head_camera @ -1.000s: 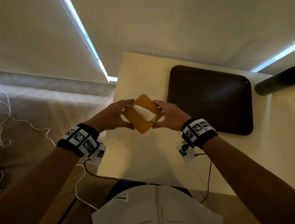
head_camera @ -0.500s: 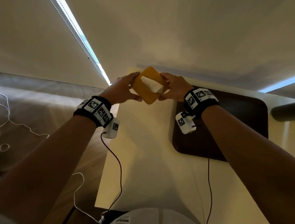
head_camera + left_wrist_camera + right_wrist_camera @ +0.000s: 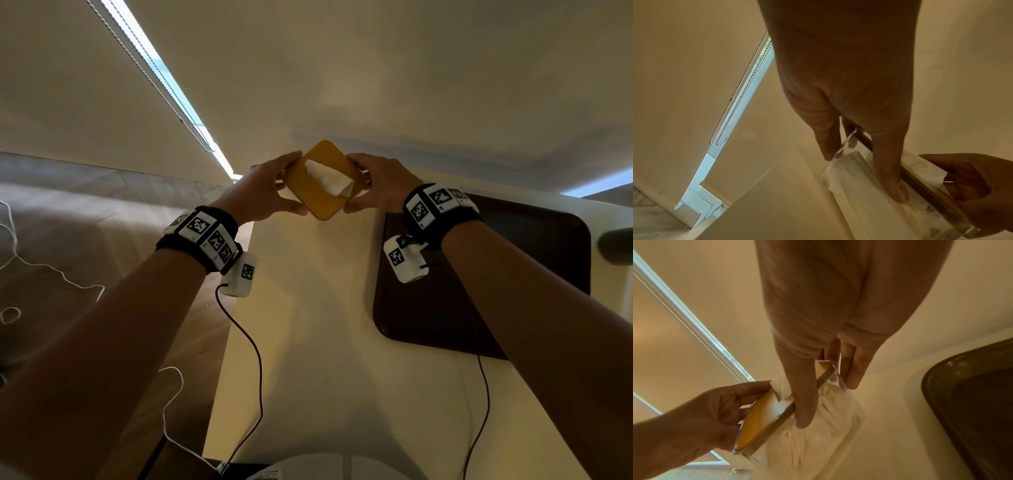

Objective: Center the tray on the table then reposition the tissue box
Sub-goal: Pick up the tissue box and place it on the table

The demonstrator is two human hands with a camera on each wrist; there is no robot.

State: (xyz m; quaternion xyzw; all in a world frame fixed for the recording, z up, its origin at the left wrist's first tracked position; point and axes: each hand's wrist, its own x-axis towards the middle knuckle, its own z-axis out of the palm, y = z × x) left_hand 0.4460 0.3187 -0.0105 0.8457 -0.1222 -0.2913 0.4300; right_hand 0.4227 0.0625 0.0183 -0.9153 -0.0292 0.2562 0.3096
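The tissue box has a yellow-orange lid, clear walls and white tissue poking from its slot. It is turned corner-on at the far left corner of the cream table. My left hand grips its left side and my right hand grips its right side, thumbs and fingers against the walls. The dark brown tray lies flat on the table to the right of the box, partly under my right forearm.
A wall with blinds and a bead chain rises just behind the table's far edge. The table's left edge drops to wooden floor with loose white cable. A dark cylinder pokes in at the right.
Both hands have carried the tissue box away from me, from the table's middle left to its far left corner. The tray has stayed in place.
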